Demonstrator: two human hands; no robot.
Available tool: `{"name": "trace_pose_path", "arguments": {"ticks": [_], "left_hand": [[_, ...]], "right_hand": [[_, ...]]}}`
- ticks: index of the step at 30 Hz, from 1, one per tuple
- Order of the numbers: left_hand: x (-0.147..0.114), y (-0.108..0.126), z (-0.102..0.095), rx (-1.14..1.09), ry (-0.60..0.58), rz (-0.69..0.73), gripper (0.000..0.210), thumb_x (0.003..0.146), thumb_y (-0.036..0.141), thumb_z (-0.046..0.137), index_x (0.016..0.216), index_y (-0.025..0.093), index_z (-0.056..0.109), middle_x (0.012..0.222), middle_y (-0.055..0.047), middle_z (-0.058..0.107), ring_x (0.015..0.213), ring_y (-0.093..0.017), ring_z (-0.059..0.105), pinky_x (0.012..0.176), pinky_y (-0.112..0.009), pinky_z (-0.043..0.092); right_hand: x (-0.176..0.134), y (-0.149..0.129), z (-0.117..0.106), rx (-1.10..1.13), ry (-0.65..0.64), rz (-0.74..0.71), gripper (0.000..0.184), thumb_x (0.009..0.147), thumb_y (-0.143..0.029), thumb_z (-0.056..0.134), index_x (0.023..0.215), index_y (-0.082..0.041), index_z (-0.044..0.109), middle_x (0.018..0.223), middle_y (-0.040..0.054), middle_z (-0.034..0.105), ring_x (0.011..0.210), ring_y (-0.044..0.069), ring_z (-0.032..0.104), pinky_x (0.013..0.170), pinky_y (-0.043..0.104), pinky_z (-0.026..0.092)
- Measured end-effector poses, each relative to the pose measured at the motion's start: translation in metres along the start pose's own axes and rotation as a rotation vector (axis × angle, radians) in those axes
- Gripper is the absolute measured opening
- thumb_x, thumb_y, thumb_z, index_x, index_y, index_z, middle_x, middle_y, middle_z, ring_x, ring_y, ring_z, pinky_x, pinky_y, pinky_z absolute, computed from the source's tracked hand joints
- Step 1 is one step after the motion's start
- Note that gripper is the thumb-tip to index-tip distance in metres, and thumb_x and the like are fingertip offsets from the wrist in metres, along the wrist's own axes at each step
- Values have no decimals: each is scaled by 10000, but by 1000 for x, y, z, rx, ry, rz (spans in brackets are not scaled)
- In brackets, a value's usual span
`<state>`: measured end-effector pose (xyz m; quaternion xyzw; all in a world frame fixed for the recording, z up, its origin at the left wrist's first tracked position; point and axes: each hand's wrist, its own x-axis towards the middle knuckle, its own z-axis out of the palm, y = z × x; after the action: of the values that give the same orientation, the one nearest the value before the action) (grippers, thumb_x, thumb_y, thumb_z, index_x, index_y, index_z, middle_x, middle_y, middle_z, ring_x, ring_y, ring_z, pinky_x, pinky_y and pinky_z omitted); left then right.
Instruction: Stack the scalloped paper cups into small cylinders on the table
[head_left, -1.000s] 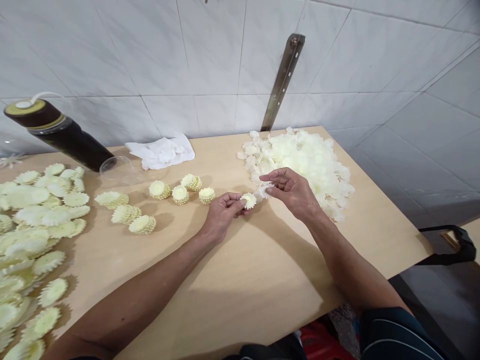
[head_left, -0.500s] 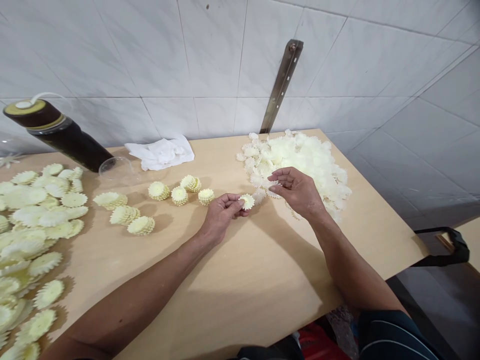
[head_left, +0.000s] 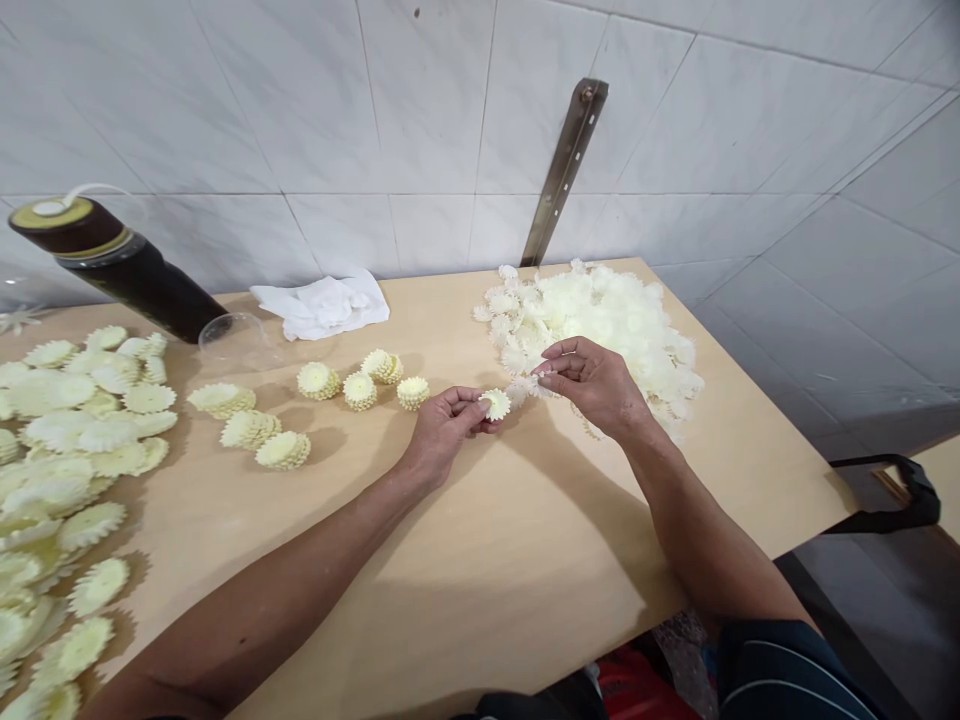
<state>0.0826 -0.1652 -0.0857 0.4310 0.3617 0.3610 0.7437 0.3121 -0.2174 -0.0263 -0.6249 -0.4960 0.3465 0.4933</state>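
"Head view: what could go wrong from here?"

"The pale-yellow serrated flower piece (head_left: 496, 404) could be crushed or dropped, were too much or too little pressure applied by the left hand (head_left: 442, 430). The heap of white petal discs (head_left: 615, 315), near the table's (head_left: 465, 570) far right corner, could be scattered if brushed by the right hand (head_left: 596, 388)."

"And the grip?"

"The piece is pinched in the left, over the table's middle. The right's fingertips are nearly closed beside the heap; whether 1 disc is held cannot be told."
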Motion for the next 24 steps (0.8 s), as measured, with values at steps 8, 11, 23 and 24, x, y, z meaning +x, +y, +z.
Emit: {"name": "trace_pose_path", "arguments": {"ticks": [8, 11, 23, 24], "left_hand": [[1, -1, 0, 2, -5, 2, 494, 686, 487, 958, 958, 132, 749, 855, -96, 810, 689, -180, 749, 698, -277, 491], [1, -3, 0, -10, -23, 5, 503, 689, 491, 960, 967, 131, 745, 867, -99, 811, 699, -184, 754, 701, -280, 501], [-8, 12, 4, -63, -103, -64, 498, 725, 504, 922, 1011, 144, 730, 824, -43, 728, 725, -219, 780, 641, -285, 560], [-8, 13, 5, -63, -107, -71, 487, 733, 517, 919, 972, 146, 714, 804, -36, 714, 707, -211, 772, 640, -291, 574]], "right_hand": [[4, 9, 0, -11, 1, -105, 394, 743, -379, 937, 1037, -223, 727, 1038, 87, 791, 984, 242, 729, 902, 414, 596], [3, 9, 0, 2, -7, -88, 408, 739, -386, 945, 1045, -224, 729, 1034, 86, 795, 983, 246, 737, 903, 419, 598], [-4, 5, 11, 103, -98, -5, 438, 770, -456, 944, 1063, -236, 704, 1123, 107, 814, 1009, 265, 775, 935, 454, 609], [-5, 3, 13, 95, -109, 2, 435, 778, -461, 939, 1067, -237, 703, 1143, 110, 812, 989, 262, 777, 919, 451, 612]]}}
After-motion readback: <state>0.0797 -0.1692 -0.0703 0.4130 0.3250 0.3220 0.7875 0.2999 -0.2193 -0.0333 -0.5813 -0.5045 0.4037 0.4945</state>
